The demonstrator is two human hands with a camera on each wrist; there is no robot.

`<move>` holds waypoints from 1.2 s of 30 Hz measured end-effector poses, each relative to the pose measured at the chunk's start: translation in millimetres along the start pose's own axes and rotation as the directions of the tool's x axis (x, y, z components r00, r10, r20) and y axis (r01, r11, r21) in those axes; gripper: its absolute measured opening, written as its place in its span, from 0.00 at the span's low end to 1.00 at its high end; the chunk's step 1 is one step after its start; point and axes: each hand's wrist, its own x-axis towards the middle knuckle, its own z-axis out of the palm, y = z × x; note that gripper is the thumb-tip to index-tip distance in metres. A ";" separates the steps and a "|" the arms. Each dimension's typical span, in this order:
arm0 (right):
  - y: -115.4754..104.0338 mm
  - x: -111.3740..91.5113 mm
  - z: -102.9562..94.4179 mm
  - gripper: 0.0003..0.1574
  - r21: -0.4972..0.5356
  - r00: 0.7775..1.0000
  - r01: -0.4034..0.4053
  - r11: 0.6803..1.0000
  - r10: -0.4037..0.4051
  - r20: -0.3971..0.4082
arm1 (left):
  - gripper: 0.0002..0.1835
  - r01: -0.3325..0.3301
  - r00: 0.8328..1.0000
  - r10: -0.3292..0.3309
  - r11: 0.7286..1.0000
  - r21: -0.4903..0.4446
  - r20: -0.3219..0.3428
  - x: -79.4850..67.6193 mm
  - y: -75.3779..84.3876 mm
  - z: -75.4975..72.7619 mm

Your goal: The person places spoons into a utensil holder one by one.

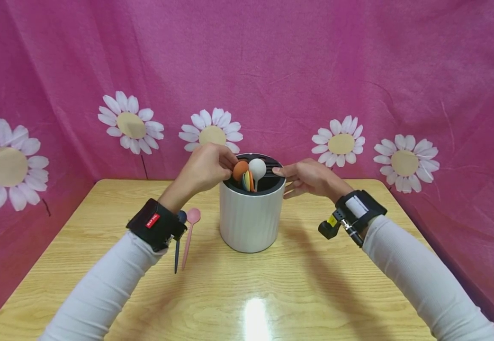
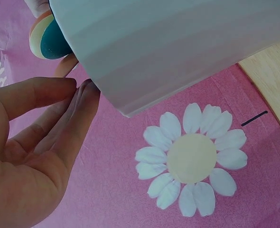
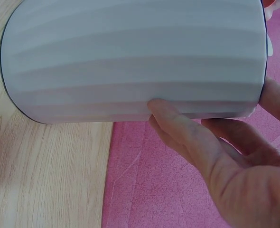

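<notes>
A white ribbed utensil holder (image 1: 252,222) with a black slotted top stands upright on the table. My left hand (image 1: 210,166) is at its left rim, thumb and fingertips close together right at the edge, beside an orange spoon (image 1: 240,169). From the right, my right hand (image 1: 308,177) grips the holder, its thumb on the rim and its fingers (image 3: 187,135) along the outer wall. A white spoon (image 1: 257,168) stands head up in the holder. In front of it several coloured utensil heads (image 1: 247,181) are bunched together; the left wrist view shows a teal one (image 2: 56,42).
On the wooden table (image 1: 212,303), left of the holder, lie a pink spoon (image 1: 193,217) and a dark blue spoon (image 1: 176,255), partly hidden by the left wrist strap. A pink cloth with white daisies (image 1: 340,143) hangs close behind and along both sides.
</notes>
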 end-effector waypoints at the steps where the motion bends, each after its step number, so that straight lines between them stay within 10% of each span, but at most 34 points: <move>1: 0.4 0.2 0.0 0.30 0.003 1.000 0.000 1.000 0.000 -0.001 | 0.14 0.002 1.000 -0.002 1.000 0.001 -0.001 -0.2 0.2 -0.2; 16: 1.5 2.1 0.8 0.30 -0.004 1.000 -0.002 1.000 0.002 0.002 | 0.12 0.123 0.988 -0.118 0.992 0.038 -0.100 -5.3 -16.2 -14.9; 36: 1.0 0.4 -0.1 0.30 0.010 1.000 0.002 1.000 -0.002 -0.008 | 0.13 0.281 0.956 -0.260 0.945 0.167 -0.140 -26.6 -101.9 -18.6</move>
